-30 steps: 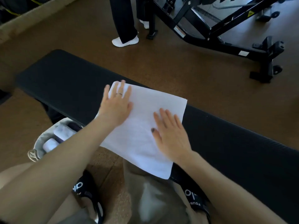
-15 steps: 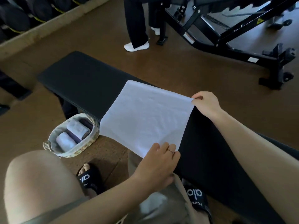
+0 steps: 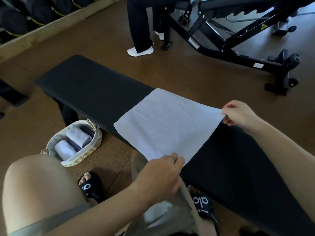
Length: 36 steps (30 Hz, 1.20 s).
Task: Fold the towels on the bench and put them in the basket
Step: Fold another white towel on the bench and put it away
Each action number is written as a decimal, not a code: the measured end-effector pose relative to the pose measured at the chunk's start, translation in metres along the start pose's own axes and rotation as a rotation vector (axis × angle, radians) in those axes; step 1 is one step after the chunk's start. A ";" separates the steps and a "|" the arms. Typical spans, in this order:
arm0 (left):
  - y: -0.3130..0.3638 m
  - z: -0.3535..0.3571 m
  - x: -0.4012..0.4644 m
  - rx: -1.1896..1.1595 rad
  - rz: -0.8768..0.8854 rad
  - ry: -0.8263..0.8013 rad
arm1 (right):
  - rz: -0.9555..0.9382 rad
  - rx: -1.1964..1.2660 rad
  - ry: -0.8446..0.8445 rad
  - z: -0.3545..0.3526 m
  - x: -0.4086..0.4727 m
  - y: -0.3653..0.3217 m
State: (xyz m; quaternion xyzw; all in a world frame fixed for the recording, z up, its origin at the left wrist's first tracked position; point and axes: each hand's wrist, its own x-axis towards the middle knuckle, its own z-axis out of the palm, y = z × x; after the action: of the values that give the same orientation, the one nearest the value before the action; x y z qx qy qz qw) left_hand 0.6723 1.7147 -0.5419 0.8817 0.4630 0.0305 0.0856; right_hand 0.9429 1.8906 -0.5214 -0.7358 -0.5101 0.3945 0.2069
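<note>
Both hands pinch corners of one white towel (image 3: 163,123) spread flat across the black bench (image 3: 88,89). Left hand (image 3: 162,174), a ring on one finger, grips the near corner with curled fingers where the cloth hangs just over the bench's near edge. Right hand (image 3: 238,114) holds the far right corner between thumb and fingers, that corner lifted slightly off the pad. Between the two hands runs the towel's right edge, drawn fairly taut; the rest of the cloth lies away to the left of both hands.

Below and left of the left hand, on the brown floor, stands a woven basket (image 3: 95,143), tucked partly under the bench's near edge. Rolled towels (image 3: 64,149), white and dark, lie inside it. A bare knee (image 3: 37,184) sits between the camera and the basket, covering its near rim. Black sandals (image 3: 90,186) show under the left forearm.

Beyond the right hand stands a black adjustable bench frame (image 3: 230,40). Another person's dark trousers and white shoe (image 3: 140,51) stand far beyond the left hand. Dumbbells (image 3: 25,12) line a rack at far left.
</note>
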 end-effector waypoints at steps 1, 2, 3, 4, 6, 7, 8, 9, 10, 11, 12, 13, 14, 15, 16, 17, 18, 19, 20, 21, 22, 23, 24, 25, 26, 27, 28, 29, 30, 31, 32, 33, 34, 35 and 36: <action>-0.001 -0.004 -0.002 -0.069 -0.043 0.025 | -0.006 0.021 -0.034 -0.003 -0.002 -0.002; -0.003 -0.007 -0.004 -0.133 -0.083 0.042 | -0.010 0.047 -0.067 -0.006 -0.003 -0.006; -0.007 -0.012 -0.005 -0.197 -0.125 0.036 | -0.011 0.082 -0.100 -0.008 -0.002 -0.011; -0.011 -0.016 -0.006 -0.268 -0.165 0.040 | -0.012 0.127 -0.136 -0.009 -0.001 -0.017; -0.020 -0.026 -0.008 -0.402 -0.231 0.114 | -0.034 0.218 -0.211 -0.010 0.004 -0.034; -0.026 -0.033 -0.009 -0.465 -0.258 0.150 | -0.050 0.257 -0.240 -0.009 0.007 -0.044; -0.032 -0.039 -0.011 -0.533 -0.281 0.172 | -0.064 0.299 -0.261 -0.007 0.011 -0.055; -0.038 -0.045 -0.012 -0.602 -0.301 0.181 | -0.078 0.337 -0.274 -0.004 0.014 -0.067; -0.046 -0.051 -0.013 -0.666 -0.326 0.183 | -0.087 0.367 -0.281 0.000 0.017 -0.079; -0.054 -0.056 -0.014 -0.719 -0.357 0.185 | -0.096 0.378 -0.290 0.004 0.020 -0.090; -0.064 -0.060 -0.014 -0.764 -0.398 0.189 | -0.105 0.373 -0.306 0.010 0.024 -0.101; -0.075 -0.063 -0.014 -0.806 -0.446 0.201 | -0.116 0.350 -0.324 0.015 0.027 -0.112; -0.087 -0.065 -0.014 -0.847 -0.507 0.217 | -0.126 0.319 -0.342 0.022 0.031 -0.122; -0.099 -0.066 -0.013 -0.896 -0.572 0.231 | -0.133 0.275 -0.347 0.029 0.035 -0.131; -0.110 -0.066 -0.012 -0.970 -0.641 0.244 | -0.138 0.223 -0.341 0.036 0.040 -0.140; -0.120 -0.066 -0.010 -1.069 -0.704 0.261 | -0.148 0.156 -0.329 0.043 0.046 -0.146; -0.129 -0.063 -0.009 -1.166 -0.758 0.277 | -0.162 0.081 -0.314 0.052 0.053 -0.152; -0.137 -0.062 -0.007 -1.232 -0.801 0.293 | -0.178 0.004 -0.294 0.061 0.059 -0.157; -0.145 -0.059 -0.005 -1.252 -0.843 0.305 | -0.191 -0.068 -0.271 0.070 0.066 -0.161; -0.151 -0.056 -0.003 -1.255 -0.884 0.317 | -0.200 -0.140 -0.248 0.080 0.074 -0.164; -0.157 -0.052 0.000 -1.243 -0.926 0.322 | -0.203 -0.210 -0.224 0.090 0.082 -0.167; -0.161 -0.050 0.003 -1.224 -0.967 0.323 | -0.204 -0.277 -0.206 0.098 0.088 -0.169; -0.165 -0.048 0.005 -1.193 -1.004 0.325 | -0.205 -0.328 -0.199 0.105 0.093 -0.170; -0.168 -0.045 0.007 -1.156 -1.032 0.329 | -0.213 -0.355 -0.201 0.111 0.097 -0.169; -0.171 -0.043 0.009 -1.116 -1.050 0.328 | -0.227 -0.358 -0.207 0.116 0.103 -0.167; -0.173 -0.041 0.009 -1.073 -1.063 0.320 | -0.242 -0.342 -0.210 0.119 0.108 -0.163; -0.175 -0.039 0.008 -1.026 -1.069 0.305 | -0.254 -0.326 -0.207 0.122 0.112 -0.159; -0.177 -0.036 0.006 -0.981 -1.067 0.288 | -0.263 -0.327 -0.206 0.124 0.115 -0.156; -0.178 -0.034 0.005 -0.952 -1.062 0.273 | -0.271 -0.343 -0.205 0.126 0.118 -0.152; -0.179 -0.032 0.004 -0.939 -1.056 0.265 | -0.279 -0.362 -0.199 0.130 0.120 -0.150; -0.179 -0.031 0.003 -0.937 -1.052 0.267 | -0.290 -0.370 -0.190 0.133 0.124 -0.148; -0.179 -0.031 0.004 -0.935 -1.050 0.273 | -0.303 -0.371 -0.178 0.136 0.126 -0.146; -0.178 -0.032 0.004 -0.932 -1.051 0.279 | -0.317 -0.369 -0.167 0.138 0.128 -0.145; -0.178 -0.032 0.004 -0.923 -1.051 0.282 | -0.331 -0.366 -0.161 0.139 0.129 -0.145; -0.178 -0.032 0.004 -0.906 -1.050 0.282 | -0.340 -0.354 -0.162 0.139 0.129 -0.145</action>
State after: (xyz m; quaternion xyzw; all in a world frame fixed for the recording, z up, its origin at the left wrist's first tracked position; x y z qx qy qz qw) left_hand 0.5264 1.8210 -0.5420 0.4072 0.7753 0.2888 0.3868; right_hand 0.7694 2.0522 -0.5511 -0.6303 -0.7024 0.3163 0.0966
